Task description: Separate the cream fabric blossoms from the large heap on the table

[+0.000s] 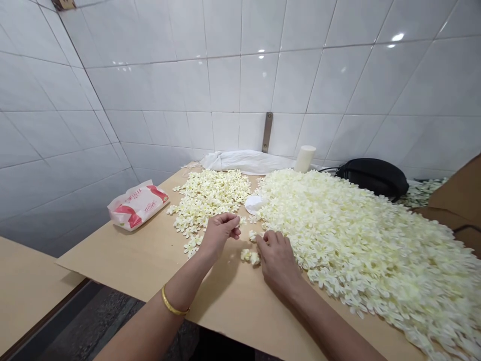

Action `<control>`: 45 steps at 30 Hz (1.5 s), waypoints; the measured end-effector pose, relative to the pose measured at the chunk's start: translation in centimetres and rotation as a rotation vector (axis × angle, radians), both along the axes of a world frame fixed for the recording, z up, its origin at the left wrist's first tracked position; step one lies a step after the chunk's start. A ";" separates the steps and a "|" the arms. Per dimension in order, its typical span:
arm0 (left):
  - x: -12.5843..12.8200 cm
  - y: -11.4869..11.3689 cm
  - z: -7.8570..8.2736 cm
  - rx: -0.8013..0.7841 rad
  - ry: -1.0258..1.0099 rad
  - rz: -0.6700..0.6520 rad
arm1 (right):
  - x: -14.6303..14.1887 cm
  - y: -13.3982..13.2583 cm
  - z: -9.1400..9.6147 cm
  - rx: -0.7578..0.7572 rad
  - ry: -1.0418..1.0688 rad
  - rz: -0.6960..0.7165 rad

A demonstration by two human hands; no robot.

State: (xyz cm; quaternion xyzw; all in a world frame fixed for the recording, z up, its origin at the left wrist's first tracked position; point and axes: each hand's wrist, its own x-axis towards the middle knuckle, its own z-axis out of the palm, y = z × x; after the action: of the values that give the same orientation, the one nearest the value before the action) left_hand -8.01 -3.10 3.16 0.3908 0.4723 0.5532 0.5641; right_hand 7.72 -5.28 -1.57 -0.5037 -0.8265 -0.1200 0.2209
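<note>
My left hand point(221, 231) is raised over the table between two piles of flowers, thumb and fingertips pinched together. A pale flower shows right by its fingertips; whether it is held I cannot tell. My right hand point(277, 258) rests low at the edge of the large pile of pale yellow-white flowers point(361, 235), its fingers curled downward. What lies under those fingers is hidden. Beside its thumb sits a small flower point(252, 235), and a little cluster of flowers point(250, 256) lies nearer me on the board. The smaller flower pile point(214, 195) spreads beyond my left hand.
A red-and-white tissue pack point(139, 204) lies at left on the wooden tabletop point(150, 255). At the back are a white cloth point(244, 160), a white cylinder point(304, 158) and a black case point(372, 178). A small white piece point(254, 204) sits between the piles. Tiled wall stands behind.
</note>
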 end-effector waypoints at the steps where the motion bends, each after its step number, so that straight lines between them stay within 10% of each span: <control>1: 0.3 0.2 0.1 -0.042 -0.075 -0.020 | -0.3 0.1 0.1 -0.020 -0.015 0.005; 6: 1.7 0.2 -0.2 -0.119 -0.206 -0.114 | 0.4 0.8 1.2 -0.110 0.493 0.043; 11: 3.1 -0.9 -1.1 -0.133 -0.281 -0.228 | 1.7 0.1 2.9 -0.712 1.145 0.162; 15: 3.9 -1.9 -1.2 -0.098 -0.199 -0.287 | 1.9 -1.0 3.0 -0.831 1.345 0.213; 31: 6.4 -4.0 -2.1 0.153 0.293 -0.168 | 3.3 -2.1 2.8 -0.847 1.369 0.131; 37: 7.1 -4.7 -3.5 0.554 0.634 0.056 | 1.6 -2.7 3.2 -0.288 0.885 -0.066; 40: 7.2 -4.6 -3.0 0.394 0.393 -0.003 | 1.6 -2.5 2.7 -0.222 0.869 -0.052; 45: 6.8 -4.1 -1.0 0.013 0.012 -0.234 | 3.4 -1.9 2.5 -0.579 1.100 0.160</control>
State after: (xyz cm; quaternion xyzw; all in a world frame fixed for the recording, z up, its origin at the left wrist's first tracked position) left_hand -1.26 -7.20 2.12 0.4503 0.4231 0.4842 0.6195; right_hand 11.12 -7.22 0.94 -0.4676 -0.6259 0.4025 0.4771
